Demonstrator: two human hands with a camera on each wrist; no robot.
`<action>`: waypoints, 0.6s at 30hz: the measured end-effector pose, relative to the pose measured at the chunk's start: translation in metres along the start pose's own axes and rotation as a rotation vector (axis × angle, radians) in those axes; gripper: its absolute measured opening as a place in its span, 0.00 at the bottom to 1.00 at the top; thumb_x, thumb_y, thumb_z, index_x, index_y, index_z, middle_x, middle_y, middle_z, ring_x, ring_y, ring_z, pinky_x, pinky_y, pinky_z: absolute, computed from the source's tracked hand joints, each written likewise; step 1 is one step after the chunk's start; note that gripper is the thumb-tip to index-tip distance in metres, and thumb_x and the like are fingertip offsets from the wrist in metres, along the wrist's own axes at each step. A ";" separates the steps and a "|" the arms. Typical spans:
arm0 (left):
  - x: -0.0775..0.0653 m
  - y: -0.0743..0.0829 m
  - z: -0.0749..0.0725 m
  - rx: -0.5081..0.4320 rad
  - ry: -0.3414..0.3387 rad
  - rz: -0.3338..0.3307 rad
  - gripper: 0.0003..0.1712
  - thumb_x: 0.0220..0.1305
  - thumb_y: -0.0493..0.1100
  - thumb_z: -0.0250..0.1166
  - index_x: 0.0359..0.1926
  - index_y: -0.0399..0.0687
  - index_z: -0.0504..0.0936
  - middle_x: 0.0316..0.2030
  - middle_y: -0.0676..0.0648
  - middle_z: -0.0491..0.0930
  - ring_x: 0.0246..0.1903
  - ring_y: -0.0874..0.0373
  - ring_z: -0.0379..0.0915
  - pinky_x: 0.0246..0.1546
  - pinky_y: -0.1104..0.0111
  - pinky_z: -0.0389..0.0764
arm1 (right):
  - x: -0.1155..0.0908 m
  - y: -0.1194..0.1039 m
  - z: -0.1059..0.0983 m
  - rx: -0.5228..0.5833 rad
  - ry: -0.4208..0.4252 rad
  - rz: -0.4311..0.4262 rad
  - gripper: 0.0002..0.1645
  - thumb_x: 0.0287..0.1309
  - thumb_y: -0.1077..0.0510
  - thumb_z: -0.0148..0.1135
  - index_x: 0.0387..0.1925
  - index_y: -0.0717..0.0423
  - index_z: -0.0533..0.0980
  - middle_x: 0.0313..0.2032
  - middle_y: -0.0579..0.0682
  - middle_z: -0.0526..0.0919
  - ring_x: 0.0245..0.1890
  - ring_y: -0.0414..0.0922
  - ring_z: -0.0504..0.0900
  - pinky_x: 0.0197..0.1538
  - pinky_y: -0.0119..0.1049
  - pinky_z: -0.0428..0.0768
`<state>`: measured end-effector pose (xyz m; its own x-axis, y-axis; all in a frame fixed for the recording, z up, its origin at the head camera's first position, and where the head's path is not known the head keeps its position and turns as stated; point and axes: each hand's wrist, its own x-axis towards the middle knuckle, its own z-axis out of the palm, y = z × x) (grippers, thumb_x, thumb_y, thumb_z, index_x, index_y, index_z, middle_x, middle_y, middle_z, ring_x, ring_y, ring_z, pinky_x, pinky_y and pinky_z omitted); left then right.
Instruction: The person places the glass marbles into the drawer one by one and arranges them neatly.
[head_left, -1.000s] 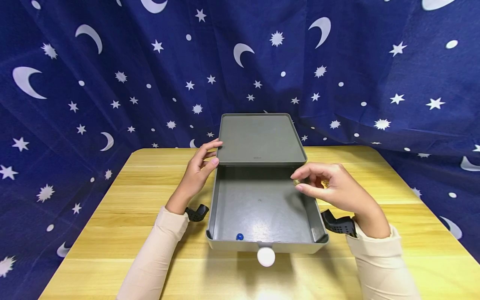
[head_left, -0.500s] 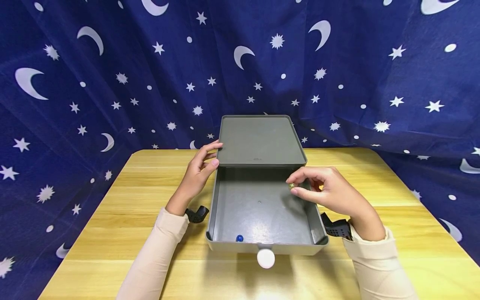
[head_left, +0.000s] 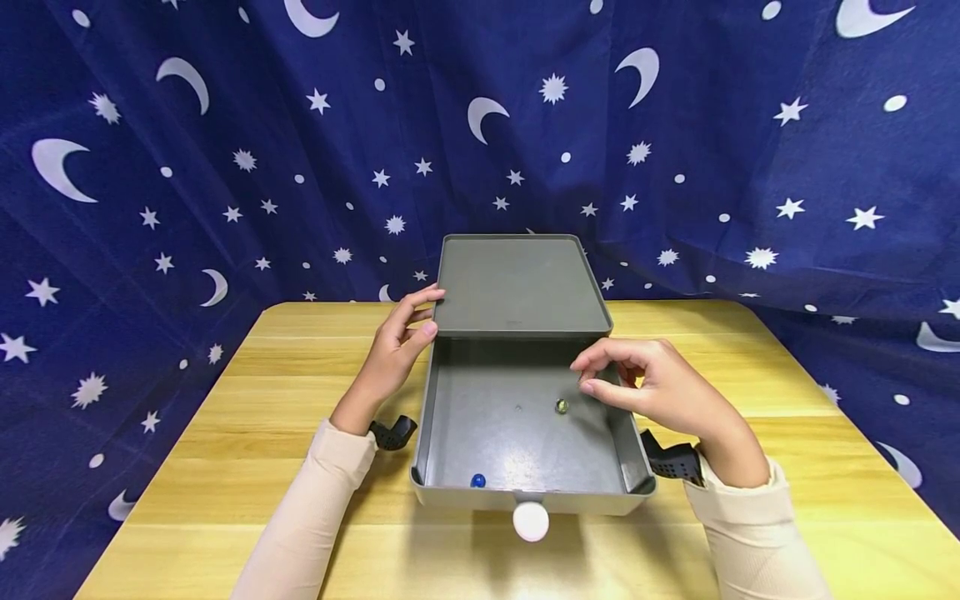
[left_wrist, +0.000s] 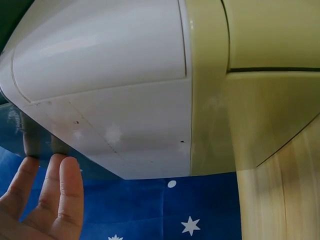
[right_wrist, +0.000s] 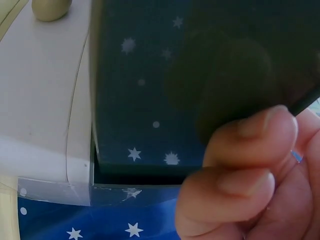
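In the head view a grey drawer (head_left: 438, 417) stands pulled out from a box with a flat grey top (head_left: 522, 283). A yellowish clear marble (head_left: 562, 406) is in the drawer, apart from my right hand (head_left: 660, 379); whether it touches the floor I cannot tell. The right thumb and index fingertips are parted above the drawer's right side, the other fingers curled in. A speck of blue shows among them in the right wrist view, too small to identify. A blue marble (head_left: 478, 481) lies at the drawer's front left. My left hand (head_left: 393, 346) rests against the box's left side.
The drawer front carries a round white knob (head_left: 531, 522). Everything stands on a light wooden table (head_left: 300, 375), with a dark blue star-and-moon curtain (head_left: 337, 125) behind it. Black wrist mounts (head_left: 671, 461) sit near the drawer's sides.
The right hand held the yellowish marble in a pinch, moved slightly left over the drawer, and let go of it. The marble is now lower and further left. The left hand stays put.
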<state>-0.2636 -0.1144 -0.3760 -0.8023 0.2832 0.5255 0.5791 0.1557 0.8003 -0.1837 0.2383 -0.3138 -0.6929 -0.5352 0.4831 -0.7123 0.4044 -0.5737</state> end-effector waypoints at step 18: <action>-0.002 0.000 0.001 -0.009 0.003 0.003 0.31 0.73 0.45 0.56 0.75 0.40 0.73 0.80 0.40 0.66 0.69 0.36 0.72 0.60 0.49 0.76 | -0.001 0.001 0.001 0.011 0.006 -0.020 0.16 0.57 0.73 0.75 0.43 0.52 0.87 0.33 0.38 0.88 0.23 0.36 0.74 0.26 0.31 0.72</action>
<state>-0.2621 -0.1138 -0.3769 -0.8009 0.2805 0.5291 0.5805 0.1466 0.8009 -0.1838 0.2388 -0.3155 -0.6789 -0.5390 0.4986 -0.7251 0.3852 -0.5709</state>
